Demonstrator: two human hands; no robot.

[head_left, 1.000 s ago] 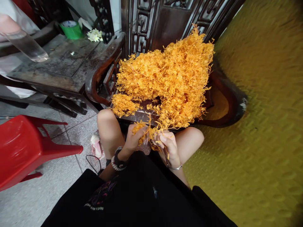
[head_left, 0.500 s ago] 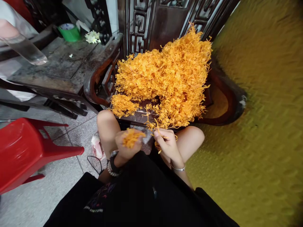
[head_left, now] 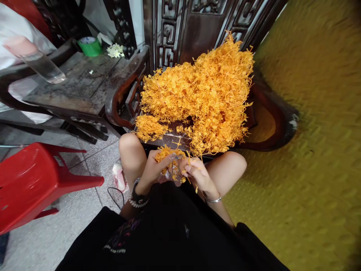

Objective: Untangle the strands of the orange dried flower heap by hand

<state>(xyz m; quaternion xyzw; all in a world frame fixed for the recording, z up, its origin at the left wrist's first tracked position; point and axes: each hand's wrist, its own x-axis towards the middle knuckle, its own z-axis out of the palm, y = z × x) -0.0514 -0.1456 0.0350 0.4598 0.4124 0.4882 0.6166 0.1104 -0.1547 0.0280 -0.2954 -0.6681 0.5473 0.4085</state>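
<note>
My left hand (head_left: 154, 167) is closed round a small bunch of orange, thread-like sprigs (head_left: 165, 153). Close against it, above my lap, my right hand (head_left: 197, 173) pinches a thin orange sprig (head_left: 189, 153), with stray ends sticking out past the fingers. The fingertips of both hands nearly meet, and some of the orange bits between them are hard to make out. Just beyond my knees, a large heap of the same tangled orange strands (head_left: 203, 90) lies on the seat of a dark carved wooden chair (head_left: 180, 142). A smaller pile (head_left: 150, 127) sits at the heap's left front.
On the left, a dark wooden seat (head_left: 81, 81) carries green tape (head_left: 90, 46), pale flowers (head_left: 115, 50) and a clear bottle (head_left: 46, 67). A red plastic stool (head_left: 36, 180) stands on the tiled floor. A yellow textured surface (head_left: 304, 195) covers the right side.
My left hand has moved right and up with its bunch, coming close to my right hand. The right hand has shifted only slightly. The whole view has moved a little.
</note>
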